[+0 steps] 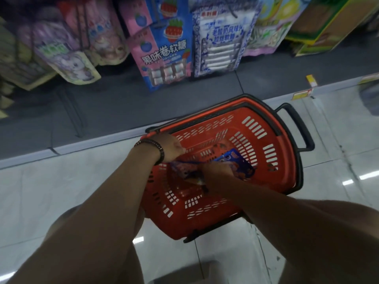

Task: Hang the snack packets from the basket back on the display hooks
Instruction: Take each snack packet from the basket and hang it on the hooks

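A red plastic basket [266, 138] with black handles stands on the tiled floor below the display. Inside it lie blue snack packets: one at the right [240, 162] and one at the left [182, 168]. My left hand [171, 147], with a dark bead bracelet on the wrist, reaches into the basket and its fingers curl onto the left packet's top edge. My right hand [215, 170] is down between the two packets and grips them; its fingers are mostly hidden. Above, candy packets [164, 58] hang in rows on the display hooks.
A white-and-blue packet [221, 44] hangs right of the pink-and-blue ones, purple and yellow packets [69, 58] hang to the left. A grey base shelf [123, 107] with yellow price tags [301, 95] runs under the display. Glossy floor tiles [338, 171] surround the basket.
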Tool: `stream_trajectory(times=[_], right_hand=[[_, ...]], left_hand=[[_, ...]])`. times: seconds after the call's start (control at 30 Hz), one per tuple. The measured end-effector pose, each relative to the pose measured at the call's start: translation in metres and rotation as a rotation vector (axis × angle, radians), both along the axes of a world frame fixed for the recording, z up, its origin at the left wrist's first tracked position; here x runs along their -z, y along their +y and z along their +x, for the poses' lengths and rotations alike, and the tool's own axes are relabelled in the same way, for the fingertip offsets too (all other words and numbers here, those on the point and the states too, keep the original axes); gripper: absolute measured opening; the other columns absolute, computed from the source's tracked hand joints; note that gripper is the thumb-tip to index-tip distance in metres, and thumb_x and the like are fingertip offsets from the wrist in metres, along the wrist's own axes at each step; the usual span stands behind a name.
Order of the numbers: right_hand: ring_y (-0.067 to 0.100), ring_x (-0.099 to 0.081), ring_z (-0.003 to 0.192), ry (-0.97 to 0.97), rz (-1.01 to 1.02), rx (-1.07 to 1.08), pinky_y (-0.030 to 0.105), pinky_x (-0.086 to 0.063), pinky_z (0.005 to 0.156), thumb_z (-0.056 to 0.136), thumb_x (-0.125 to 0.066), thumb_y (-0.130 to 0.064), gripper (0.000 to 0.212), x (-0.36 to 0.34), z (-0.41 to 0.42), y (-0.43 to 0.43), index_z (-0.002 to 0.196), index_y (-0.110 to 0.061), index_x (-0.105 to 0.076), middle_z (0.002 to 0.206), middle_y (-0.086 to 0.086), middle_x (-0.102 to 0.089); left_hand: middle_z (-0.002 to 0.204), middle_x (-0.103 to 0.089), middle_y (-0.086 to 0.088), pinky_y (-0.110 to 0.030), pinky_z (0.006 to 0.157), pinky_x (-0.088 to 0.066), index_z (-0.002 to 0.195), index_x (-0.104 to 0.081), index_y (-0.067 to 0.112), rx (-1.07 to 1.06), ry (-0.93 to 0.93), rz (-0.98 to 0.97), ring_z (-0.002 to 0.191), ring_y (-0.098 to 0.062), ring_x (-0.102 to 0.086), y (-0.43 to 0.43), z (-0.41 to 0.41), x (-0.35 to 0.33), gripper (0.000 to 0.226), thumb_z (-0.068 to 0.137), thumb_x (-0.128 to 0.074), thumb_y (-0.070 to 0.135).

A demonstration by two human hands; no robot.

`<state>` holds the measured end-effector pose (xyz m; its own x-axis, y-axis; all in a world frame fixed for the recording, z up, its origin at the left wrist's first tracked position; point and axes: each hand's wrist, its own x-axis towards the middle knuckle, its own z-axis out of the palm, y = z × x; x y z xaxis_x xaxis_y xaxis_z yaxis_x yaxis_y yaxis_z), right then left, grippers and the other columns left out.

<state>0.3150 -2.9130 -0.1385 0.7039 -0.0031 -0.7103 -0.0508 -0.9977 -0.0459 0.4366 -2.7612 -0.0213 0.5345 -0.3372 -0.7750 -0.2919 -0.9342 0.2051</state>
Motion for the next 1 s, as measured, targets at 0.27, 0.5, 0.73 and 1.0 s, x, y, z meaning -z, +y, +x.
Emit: stream_trajectory(times=[0.27, 0.5, 0.73, 1.0], right_hand=[[0.034, -0.067, 0.125, -0.208, 0.051, -0.03, 0.042, -0.056, 0.098, 0.087, -0.082, -0.044, 0.071, -0.126, -0.02, -0.038, 0.149, -0.037, -0.048, 0.139, 0.002, -0.067], [0.031, -0.072, 0.109, -0.799, 0.096, -0.122, 0.042, -0.067, 0.073, 0.09, -0.056, -0.023, 0.047, -0.198, -0.109, -0.047, 0.134, -0.035, -0.066, 0.133, -0.004, -0.07], [0.013, -0.063, 0.124, -0.893, 0.622, 0.622, 0.04, -0.054, 0.107, 0.095, -0.059, -0.068, 0.057, -0.252, -0.136, -0.062, 0.14, -0.033, -0.059, 0.137, -0.009, -0.062], [0.037, -0.075, 0.108, -0.651, 1.314, 0.855, 0.059, -0.055, 0.106, 0.104, -0.07, -0.024, 0.017, -0.307, -0.11, -0.049, 0.106, -0.016, -0.084, 0.108, 0.017, -0.081]], left_hand=[[0.147, -0.058, -0.022, -0.054, 0.096, -0.057, 0.154, -0.046, 0.016, -1.0, 0.471, -0.236, 0.11, -0.048, -0.071, 0.015, -0.063, 0.011, 0.092, 0.089, -0.053, 0.081], [0.135, -0.07, -0.022, -0.052, 0.099, -0.06, 0.138, -0.066, 0.003, -1.175, 0.642, -1.114, 0.125, -0.046, -0.066, 0.0, -0.122, -0.062, 0.04, 0.101, -0.065, 0.019], [0.125, -0.075, -0.019, -0.042, 0.084, -0.064, 0.136, -0.062, 0.002, -0.958, 0.335, -1.278, 0.107, -0.033, -0.076, 0.019, -0.155, -0.131, 0.046, 0.091, -0.07, -0.004], [0.134, -0.071, -0.019, -0.058, 0.109, -0.053, 0.14, -0.059, 0.007, -0.85, 0.227, -1.393, 0.124, -0.037, -0.068, 0.043, -0.17, -0.194, 0.057, 0.087, -0.078, 0.01]])
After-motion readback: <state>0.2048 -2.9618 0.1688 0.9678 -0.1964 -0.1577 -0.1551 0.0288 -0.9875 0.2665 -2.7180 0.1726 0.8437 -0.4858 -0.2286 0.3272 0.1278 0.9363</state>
